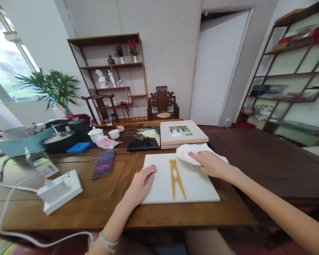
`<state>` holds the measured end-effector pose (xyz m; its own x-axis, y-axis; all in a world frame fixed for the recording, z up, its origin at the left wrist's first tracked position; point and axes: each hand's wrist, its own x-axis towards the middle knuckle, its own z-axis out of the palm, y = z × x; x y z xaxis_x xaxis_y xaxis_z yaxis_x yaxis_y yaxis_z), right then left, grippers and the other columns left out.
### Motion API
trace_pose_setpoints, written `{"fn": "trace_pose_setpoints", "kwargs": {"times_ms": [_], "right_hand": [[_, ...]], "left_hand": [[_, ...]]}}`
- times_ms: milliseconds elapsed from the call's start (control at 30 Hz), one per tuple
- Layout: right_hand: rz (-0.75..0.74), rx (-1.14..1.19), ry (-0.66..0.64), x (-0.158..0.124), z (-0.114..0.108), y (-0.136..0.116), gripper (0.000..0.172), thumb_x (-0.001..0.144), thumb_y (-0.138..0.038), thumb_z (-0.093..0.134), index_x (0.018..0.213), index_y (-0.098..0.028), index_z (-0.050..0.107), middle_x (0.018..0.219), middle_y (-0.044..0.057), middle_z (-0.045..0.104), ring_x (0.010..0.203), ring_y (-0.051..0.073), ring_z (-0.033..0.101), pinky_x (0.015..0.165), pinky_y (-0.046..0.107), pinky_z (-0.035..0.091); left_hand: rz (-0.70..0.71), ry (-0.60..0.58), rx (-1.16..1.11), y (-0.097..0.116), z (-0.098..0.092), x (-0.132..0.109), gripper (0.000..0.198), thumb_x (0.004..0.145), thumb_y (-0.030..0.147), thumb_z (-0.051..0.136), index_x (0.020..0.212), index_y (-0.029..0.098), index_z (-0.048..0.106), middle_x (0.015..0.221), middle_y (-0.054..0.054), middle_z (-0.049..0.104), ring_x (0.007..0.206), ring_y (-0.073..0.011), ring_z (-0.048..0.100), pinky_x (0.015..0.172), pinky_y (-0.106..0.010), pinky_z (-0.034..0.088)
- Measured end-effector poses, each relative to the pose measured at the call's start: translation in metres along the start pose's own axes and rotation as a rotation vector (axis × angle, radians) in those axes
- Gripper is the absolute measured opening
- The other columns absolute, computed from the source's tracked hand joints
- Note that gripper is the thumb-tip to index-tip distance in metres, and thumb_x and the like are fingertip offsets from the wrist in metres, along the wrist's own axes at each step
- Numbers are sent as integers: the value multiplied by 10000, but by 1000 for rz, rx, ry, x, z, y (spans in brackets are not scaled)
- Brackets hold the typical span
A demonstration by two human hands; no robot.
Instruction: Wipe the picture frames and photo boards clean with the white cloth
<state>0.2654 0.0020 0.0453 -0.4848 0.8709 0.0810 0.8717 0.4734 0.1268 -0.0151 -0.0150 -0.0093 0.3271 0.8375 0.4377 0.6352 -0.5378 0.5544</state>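
A white board [159, 184] lies flat on the wooden table in front of me. On it rests a flat yellow-brown piece [174, 173] with two small ears at the top, an oval hole and two spread legs. My left hand [142, 182] rests on the board's left edge, fingers stretched out and holding nothing. Near the board's far right corner, my right hand [211, 163] grips a white cloth [191, 152], whose near side is partly hidden by the fingers. The cloth overlaps the board and extends past its right edge.
Behind the board lie a framed picture [184, 131] and a dark glossy picture panel [146, 137]. To the left are a white power strip [63, 191] with cables, an open small box [41, 163], a blue block [78, 147], a white teapot [95, 134] and a black pot [59, 138].
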Motion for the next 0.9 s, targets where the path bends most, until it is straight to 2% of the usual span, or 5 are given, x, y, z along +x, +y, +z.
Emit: {"fn": "trace_pose_setpoints", "kwargs": {"times_ms": [233, 333, 467, 667, 900], "right_hand": [[-142, 160, -76, -79, -9, -38, 500, 511, 62, 377, 890, -211, 556, 872, 79, 548, 854, 242, 519, 706, 326, 382], [-126, 265, -97, -92, -17, -43, 492, 517, 53, 370, 881, -226, 549, 894, 63, 537, 871, 235, 519, 722, 339, 401], [-180, 334, 0, -68, -12, -34, 533, 514, 58, 361, 932, -192, 577, 1065, 104, 535, 1046, 246, 477, 847, 371, 402], [-270, 356, 82, -7, 18, -1, 586, 501, 55, 373, 996, -150, 610, 1387, 115, 363, 1306, 259, 246, 1034, 443, 265], [-180, 329, 18, 0, 12, -4, 642, 549, 66, 344, 1108, -157, 567, 1285, 123, 503, 1299, 235, 291, 1045, 475, 236]], "left_hand": [[3, -25, 34, 2, 0, 1, 281, 833, 206, 440, 1017, 166, 648, 1121, -85, 650, 1122, -222, 554, 1003, -424, 401], [-1, -34, 52, 3, 0, 2, 282, 834, 215, 441, 1013, 162, 652, 1130, -91, 644, 1126, -227, 550, 1003, -427, 399], [14, -37, 49, 2, 0, 2, 279, 837, 219, 442, 1006, 169, 658, 1129, -87, 645, 1124, -229, 552, 1003, -439, 397], [15, -23, 29, 1, 0, 1, 263, 835, 218, 452, 986, 175, 663, 1129, -88, 644, 1119, -227, 556, 995, -431, 410], [13, -11, 9, -1, 1, 1, 264, 832, 208, 453, 997, 179, 657, 1125, -86, 647, 1113, -226, 560, 992, -430, 413]]}}
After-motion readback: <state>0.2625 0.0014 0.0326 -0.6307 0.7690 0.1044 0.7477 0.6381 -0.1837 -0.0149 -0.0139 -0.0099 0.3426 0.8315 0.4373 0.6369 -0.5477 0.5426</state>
